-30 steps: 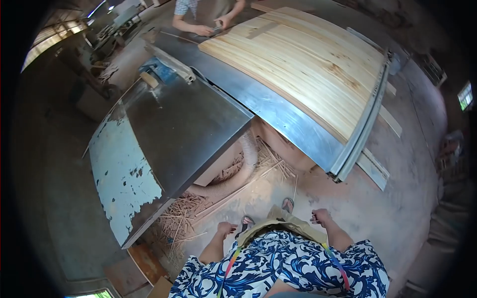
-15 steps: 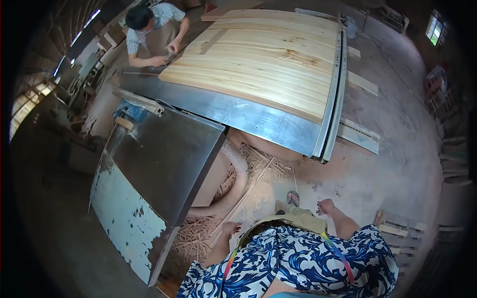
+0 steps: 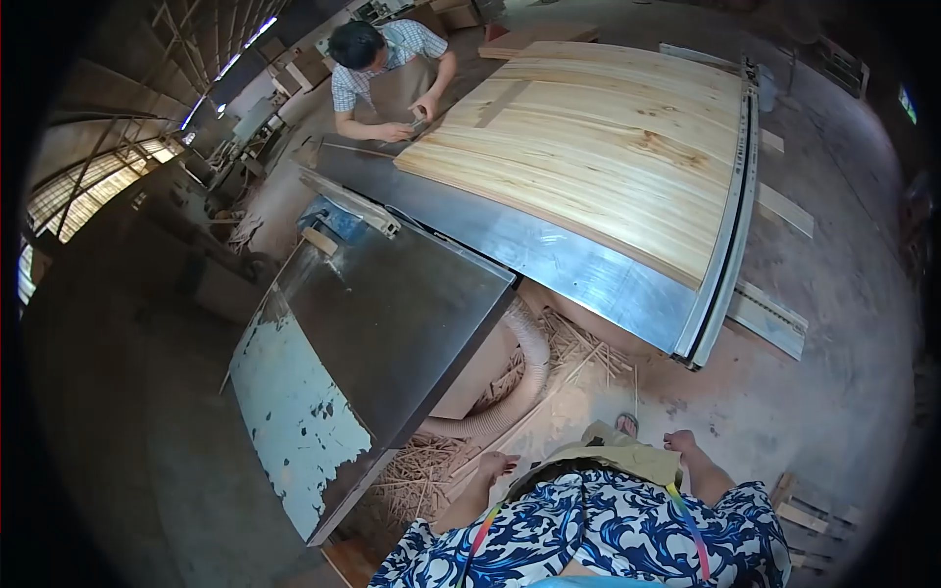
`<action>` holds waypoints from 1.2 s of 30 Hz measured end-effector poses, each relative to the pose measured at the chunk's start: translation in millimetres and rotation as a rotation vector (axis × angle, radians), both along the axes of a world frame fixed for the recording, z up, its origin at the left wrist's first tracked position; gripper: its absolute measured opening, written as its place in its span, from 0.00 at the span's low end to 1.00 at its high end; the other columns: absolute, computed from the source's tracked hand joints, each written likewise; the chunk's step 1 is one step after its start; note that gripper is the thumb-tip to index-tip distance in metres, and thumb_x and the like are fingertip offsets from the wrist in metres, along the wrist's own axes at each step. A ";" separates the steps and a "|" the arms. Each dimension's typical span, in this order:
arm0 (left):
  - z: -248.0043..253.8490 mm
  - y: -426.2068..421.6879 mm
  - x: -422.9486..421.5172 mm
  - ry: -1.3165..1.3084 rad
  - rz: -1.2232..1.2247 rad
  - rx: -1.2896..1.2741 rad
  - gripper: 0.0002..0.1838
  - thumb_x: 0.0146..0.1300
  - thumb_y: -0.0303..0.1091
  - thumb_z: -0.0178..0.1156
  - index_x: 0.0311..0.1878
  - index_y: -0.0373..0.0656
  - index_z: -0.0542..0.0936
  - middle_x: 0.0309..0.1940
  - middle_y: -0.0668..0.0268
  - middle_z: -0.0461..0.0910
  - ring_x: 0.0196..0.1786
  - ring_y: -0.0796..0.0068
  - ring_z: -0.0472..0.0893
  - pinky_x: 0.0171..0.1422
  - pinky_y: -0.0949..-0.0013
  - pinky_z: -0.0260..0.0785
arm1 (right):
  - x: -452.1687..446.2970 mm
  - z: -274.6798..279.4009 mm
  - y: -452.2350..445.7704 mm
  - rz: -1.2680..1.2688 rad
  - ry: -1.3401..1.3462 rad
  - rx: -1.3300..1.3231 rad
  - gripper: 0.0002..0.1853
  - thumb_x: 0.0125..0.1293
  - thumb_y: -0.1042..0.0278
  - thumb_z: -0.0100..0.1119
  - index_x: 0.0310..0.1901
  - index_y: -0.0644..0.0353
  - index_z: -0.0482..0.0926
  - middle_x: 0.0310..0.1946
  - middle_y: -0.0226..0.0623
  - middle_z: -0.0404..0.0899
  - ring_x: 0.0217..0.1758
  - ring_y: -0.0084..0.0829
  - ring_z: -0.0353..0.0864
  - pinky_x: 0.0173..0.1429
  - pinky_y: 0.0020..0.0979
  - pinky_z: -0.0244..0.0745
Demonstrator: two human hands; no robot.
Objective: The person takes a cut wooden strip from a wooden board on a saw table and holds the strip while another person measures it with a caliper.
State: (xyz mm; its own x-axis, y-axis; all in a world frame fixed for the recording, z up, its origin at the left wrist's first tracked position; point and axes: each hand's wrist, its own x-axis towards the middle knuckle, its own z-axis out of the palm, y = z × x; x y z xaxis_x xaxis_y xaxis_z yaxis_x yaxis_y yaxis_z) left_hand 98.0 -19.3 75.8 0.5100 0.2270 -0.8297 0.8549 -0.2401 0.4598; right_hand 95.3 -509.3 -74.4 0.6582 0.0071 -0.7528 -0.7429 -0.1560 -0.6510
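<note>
a broad pale-yellow wood panel [image 3: 598,147], straight-grained, with brown knots and one greyish strip, lies flat on the bright metal bed of the sliding table saw [image 3: 583,272], its right edge just beside the saw's long fence. thin wood strips [image 3: 423,472] lie heaped loosely below.

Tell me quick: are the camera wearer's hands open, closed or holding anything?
Left hand: loosely open, nothing visible in it.
Right hand: too small to tell open from closed; nothing visible in it.
</note>
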 end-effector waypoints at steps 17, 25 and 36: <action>-7.2 -30.1 -43.6 0.053 0.203 0.026 0.12 0.49 0.38 0.69 0.26 0.40 0.79 0.25 0.65 0.80 0.25 0.75 0.79 0.26 0.74 0.69 | 98.9 28.6 0.3 0.063 0.132 0.032 0.06 0.58 0.70 0.53 0.27 0.62 0.71 0.17 0.35 0.70 0.20 0.35 0.79 0.17 0.34 0.71; -13.6 -32.1 -66.8 0.029 0.244 0.026 0.13 0.50 0.39 0.68 0.26 0.39 0.80 0.24 0.65 0.80 0.24 0.76 0.78 0.26 0.75 0.69 | 113.5 37.2 11.2 0.023 0.214 0.055 0.06 0.58 0.70 0.53 0.26 0.61 0.71 0.17 0.34 0.70 0.19 0.35 0.78 0.19 0.34 0.74; -61.4 -6.8 -110.7 0.064 0.355 -0.014 0.14 0.51 0.41 0.67 0.25 0.38 0.80 0.23 0.65 0.80 0.23 0.76 0.77 0.25 0.73 0.70 | 69.3 66.1 37.5 0.236 0.090 -0.119 0.07 0.57 0.70 0.56 0.25 0.63 0.73 0.18 0.37 0.72 0.21 0.37 0.80 0.20 0.38 0.76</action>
State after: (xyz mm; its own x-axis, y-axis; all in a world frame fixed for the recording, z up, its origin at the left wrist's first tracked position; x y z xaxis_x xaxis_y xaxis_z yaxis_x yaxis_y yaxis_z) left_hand -12.7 -26.1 14.4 0.3485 0.3688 -0.8617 0.9110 0.0832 0.4040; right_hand 164.6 -471.7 -8.3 0.5793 0.0603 -0.8129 -0.7308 -0.4033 -0.5507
